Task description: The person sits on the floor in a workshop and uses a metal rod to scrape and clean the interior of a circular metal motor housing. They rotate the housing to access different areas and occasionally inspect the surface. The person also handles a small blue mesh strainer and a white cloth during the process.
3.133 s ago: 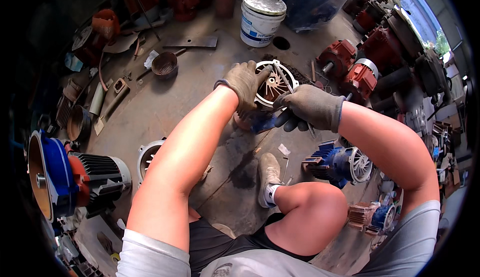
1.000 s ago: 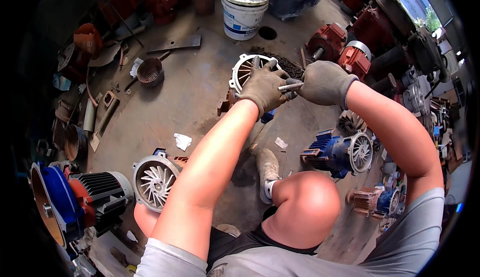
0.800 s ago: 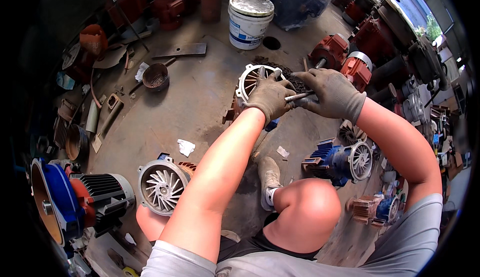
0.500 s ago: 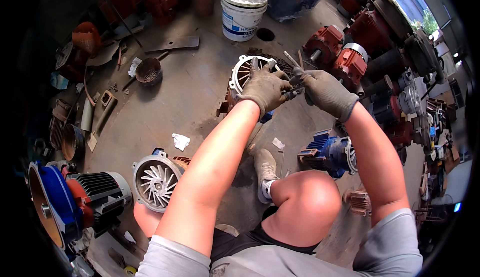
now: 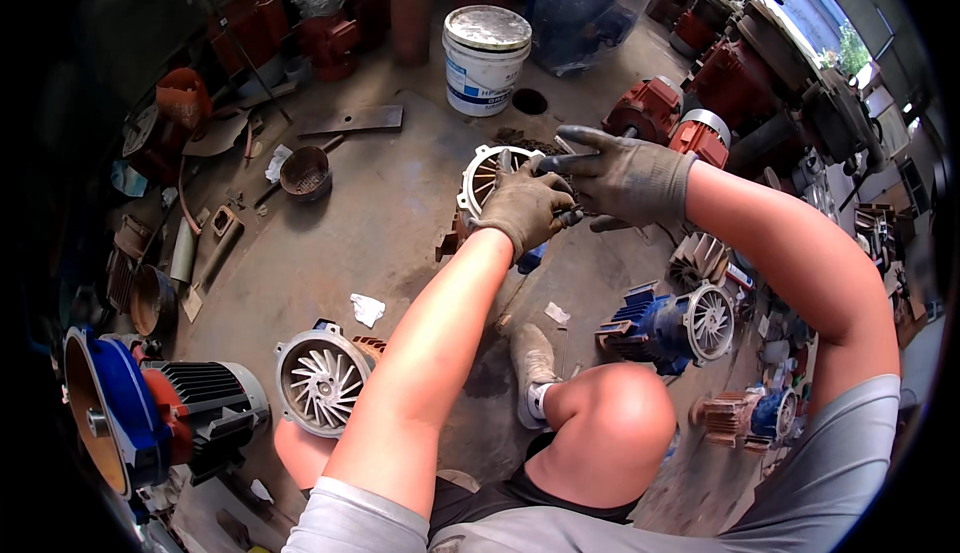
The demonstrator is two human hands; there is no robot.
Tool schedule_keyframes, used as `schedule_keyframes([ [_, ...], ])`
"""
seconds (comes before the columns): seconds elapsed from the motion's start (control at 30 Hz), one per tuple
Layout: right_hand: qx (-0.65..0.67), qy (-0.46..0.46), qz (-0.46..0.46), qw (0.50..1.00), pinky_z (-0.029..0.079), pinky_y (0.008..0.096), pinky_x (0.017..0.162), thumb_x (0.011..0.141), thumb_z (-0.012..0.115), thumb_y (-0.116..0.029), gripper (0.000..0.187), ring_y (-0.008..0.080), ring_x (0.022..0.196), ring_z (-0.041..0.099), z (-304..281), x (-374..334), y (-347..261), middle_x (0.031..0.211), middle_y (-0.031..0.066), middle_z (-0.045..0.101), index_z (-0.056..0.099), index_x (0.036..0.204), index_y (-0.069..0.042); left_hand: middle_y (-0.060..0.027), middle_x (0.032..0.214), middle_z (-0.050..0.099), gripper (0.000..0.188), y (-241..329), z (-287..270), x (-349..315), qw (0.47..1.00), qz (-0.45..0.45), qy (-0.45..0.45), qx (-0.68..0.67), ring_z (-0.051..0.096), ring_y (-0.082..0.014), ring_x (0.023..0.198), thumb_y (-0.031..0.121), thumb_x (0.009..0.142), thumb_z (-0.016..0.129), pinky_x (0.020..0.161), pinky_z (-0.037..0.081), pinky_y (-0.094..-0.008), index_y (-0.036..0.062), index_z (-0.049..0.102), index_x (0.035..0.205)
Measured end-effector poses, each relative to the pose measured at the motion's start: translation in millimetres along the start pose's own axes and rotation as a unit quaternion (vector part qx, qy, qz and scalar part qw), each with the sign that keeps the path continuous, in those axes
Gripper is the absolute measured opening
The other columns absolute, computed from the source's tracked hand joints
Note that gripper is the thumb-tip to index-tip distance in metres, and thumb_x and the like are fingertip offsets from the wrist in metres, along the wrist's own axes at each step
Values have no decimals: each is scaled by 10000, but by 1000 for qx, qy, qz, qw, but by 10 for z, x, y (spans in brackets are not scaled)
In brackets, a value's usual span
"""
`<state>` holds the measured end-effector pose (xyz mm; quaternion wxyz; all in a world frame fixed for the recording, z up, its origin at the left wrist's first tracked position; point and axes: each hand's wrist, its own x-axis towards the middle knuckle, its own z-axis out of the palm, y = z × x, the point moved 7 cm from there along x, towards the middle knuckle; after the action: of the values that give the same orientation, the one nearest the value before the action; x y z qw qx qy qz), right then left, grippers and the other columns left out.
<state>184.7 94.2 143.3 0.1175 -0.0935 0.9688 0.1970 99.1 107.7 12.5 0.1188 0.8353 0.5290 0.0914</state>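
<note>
A motor point(image 5: 484, 173) with a pale round end ring and radial ribs stands on the floor ahead of me. My left hand point(image 5: 522, 209), in a dirty grey-brown glove, lies over its right side with fingers spread across the ring. Beneath the palm, part of the motor is hidden. My right hand point(image 5: 628, 181), gloved likewise, hovers just right of it, fingers stretched out leftward and dark at the tips. I see nothing held in it. Dark debris point(image 5: 522, 140) lies behind the motor.
A lidded white bucket point(image 5: 486, 63) stands beyond, beside a floor hole point(image 5: 529, 102). A blue motor point(image 5: 655, 325) lies to the right, red motors point(image 5: 645, 111) farther back. Near my left leg sits a finned end housing point(image 5: 322, 378). A pan point(image 5: 305, 174) rests at left.
My right hand has opened from a closed grip around a thin rod and turned, its fingers now pointing left. The left hand stays on the motor. The whole view has shifted slightly.
</note>
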Motion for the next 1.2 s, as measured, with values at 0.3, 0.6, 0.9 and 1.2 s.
schedule_keyframes([
  [0.3, 522, -135, 578, 613, 601, 582, 767, 1101, 615, -656, 711, 481, 802, 773, 637, -523, 75, 916, 256, 805, 829, 975, 10, 58, 1589, 705, 353, 49, 48, 34, 997, 7, 58, -45, 427, -350, 1681, 555, 1163, 616, 1386, 100, -807, 387, 847, 1372],
  [0.6, 293, -59, 383, 874, 566, 536, 1126, 1101, 675, -399, 438, 433, 1251, 742, 360, -300, 199, 1327, 227, 793, 785, 1345, -53, -54, 1735, 590, 514, -91, 12, 40, 996, 20, 44, -79, 403, -384, 1701, 579, 1093, 709, 1378, 197, -773, 358, 749, 1555],
  [0.9, 607, -50, 445, 657, 581, 382, 789, 1119, 549, -432, 552, 196, 789, 708, 713, -162, 204, 779, 48, 735, 878, 849, -80, -182, 1863, 379, 791, -849, -50, -139, 981, -190, 25, -29, 571, -473, 1553, 644, 1122, 628, 1295, 505, -471, 294, 455, 1809],
  [1.2, 718, 170, 569, 364, 604, 363, 842, 1178, 681, -500, 462, 162, 834, 694, 941, -295, -129, 978, 26, 787, 846, 1101, -75, -191, 1772, 477, 846, -715, -114, -94, 977, -210, 20, -40, 612, -478, 1488, 631, 1127, 636, 1265, 518, -517, 222, 394, 1827],
])
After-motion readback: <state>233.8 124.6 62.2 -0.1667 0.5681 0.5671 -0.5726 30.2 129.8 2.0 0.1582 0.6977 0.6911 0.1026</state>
